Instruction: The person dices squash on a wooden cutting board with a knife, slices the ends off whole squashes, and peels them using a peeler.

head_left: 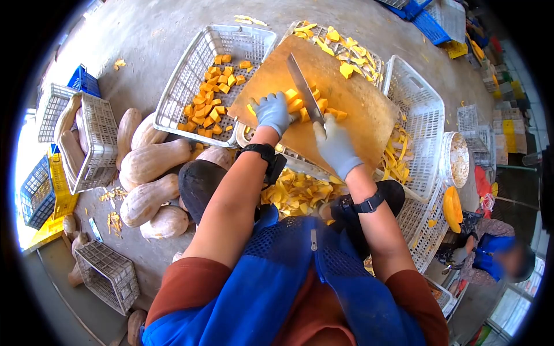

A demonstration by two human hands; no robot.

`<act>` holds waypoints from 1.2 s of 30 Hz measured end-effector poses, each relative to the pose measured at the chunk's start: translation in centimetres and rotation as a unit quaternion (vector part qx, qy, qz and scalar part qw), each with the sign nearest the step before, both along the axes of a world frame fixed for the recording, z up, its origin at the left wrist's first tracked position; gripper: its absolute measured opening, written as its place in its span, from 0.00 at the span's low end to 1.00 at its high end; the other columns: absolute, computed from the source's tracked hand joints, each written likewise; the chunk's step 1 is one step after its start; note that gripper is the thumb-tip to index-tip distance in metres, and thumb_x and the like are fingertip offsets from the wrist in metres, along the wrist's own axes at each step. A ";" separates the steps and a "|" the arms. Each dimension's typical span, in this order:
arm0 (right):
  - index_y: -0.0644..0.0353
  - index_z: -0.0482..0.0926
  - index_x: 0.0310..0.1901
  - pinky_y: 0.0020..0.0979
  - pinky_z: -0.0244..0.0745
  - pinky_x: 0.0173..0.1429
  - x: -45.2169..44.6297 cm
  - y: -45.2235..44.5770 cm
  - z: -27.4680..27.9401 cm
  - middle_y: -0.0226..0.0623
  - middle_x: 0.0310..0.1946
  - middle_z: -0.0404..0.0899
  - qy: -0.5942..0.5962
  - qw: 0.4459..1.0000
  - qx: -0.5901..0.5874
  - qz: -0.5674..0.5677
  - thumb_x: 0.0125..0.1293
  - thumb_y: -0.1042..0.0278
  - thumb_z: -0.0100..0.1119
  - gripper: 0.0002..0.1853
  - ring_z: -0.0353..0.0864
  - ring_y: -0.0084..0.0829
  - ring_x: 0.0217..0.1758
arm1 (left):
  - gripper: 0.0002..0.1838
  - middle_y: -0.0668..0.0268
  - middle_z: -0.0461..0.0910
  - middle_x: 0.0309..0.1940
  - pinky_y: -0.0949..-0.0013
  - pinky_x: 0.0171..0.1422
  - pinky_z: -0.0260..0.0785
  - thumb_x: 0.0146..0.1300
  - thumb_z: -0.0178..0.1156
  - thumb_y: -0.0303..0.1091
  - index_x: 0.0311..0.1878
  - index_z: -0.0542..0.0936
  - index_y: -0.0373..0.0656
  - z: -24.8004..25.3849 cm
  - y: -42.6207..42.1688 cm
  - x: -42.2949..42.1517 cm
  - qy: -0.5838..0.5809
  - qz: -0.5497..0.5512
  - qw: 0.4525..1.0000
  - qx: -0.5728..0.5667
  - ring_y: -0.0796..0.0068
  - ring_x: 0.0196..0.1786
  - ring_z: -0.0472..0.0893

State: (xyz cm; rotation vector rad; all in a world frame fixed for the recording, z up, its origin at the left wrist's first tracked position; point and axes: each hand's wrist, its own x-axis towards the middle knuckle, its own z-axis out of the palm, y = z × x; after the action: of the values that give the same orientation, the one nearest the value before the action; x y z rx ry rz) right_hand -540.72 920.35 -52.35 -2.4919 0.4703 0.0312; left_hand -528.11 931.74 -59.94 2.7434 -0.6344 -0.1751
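A wooden cutting board (pixel 352 115) lies across the crates before me, with cut orange pumpkin pieces (pixel 295 106) at its middle. My right hand (pixel 336 144), in a grey glove, is closed around the handle of a large knife (pixel 304 86). The blade points away from me and lies among the pieces, some on each side of it. Left of the blade, my gloved left hand (pixel 272 111) curls over pumpkin at the board's left part; its palm side is hidden. A white crate (pixel 173 98) holding pumpkin cubes (pixel 208 101) stands beside the board's left edge.
Whole pumpkins (pixel 153 161) lie on the floor to my left. Peelings (pixel 300 193) are heaped below the board. Another white crate (pixel 424 98) and a white bucket (pixel 457 158) stand to the right. A person in blue (pixel 490 254) is at lower right, near a cut pumpkin (pixel 452 209).
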 end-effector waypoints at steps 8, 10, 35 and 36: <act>0.64 0.68 0.43 0.55 0.71 0.41 2.8 1.5 -5.3 0.61 0.28 0.77 0.072 0.996 -0.016 0.046 0.68 0.60 0.42 0.14 0.77 0.60 0.34 | 0.38 0.45 0.62 0.64 0.41 0.68 0.50 0.47 0.66 0.56 0.61 0.68 0.55 -2.1 5.9 -0.5 -0.029 -0.014 0.999 -0.001 0.41 0.67 0.59; 0.64 0.68 0.43 0.55 0.71 0.40 3.1 1.0 -4.3 0.61 0.27 0.77 0.063 0.996 -0.010 0.055 0.68 0.59 0.42 0.15 0.77 0.60 0.33 | 0.39 0.45 0.60 0.65 0.47 0.71 0.47 0.47 0.67 0.54 0.63 0.66 0.54 -2.0 5.8 -1.0 -0.010 0.002 1.000 -0.013 0.41 0.68 0.57; 0.62 0.69 0.49 0.47 0.72 0.45 1.0 3.2 -3.4 0.56 0.37 0.79 -0.010 0.983 0.168 -0.073 0.68 0.57 0.45 0.17 0.79 0.54 0.41 | 0.25 0.53 0.75 0.42 0.58 0.48 0.70 0.53 0.62 0.36 0.56 0.72 0.46 -3.5 6.6 -3.7 -0.036 0.087 0.970 -0.225 0.51 0.45 0.75; 0.62 0.69 0.49 0.46 0.72 0.44 0.0 2.5 -3.0 0.56 0.37 0.80 -0.040 0.974 0.190 -0.113 0.67 0.57 0.46 0.17 0.80 0.53 0.40 | 0.32 0.50 0.72 0.51 0.51 0.59 0.63 0.51 0.63 0.41 0.61 0.68 0.47 -3.8 6.2 -4.4 -0.055 0.063 0.976 -0.201 0.48 0.54 0.71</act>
State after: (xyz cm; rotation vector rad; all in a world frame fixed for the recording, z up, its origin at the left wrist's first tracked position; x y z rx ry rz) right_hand -540.76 922.84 -55.35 -2.0459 0.6465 -0.0640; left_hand -532.53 937.98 -63.72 2.4005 -0.4624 0.1248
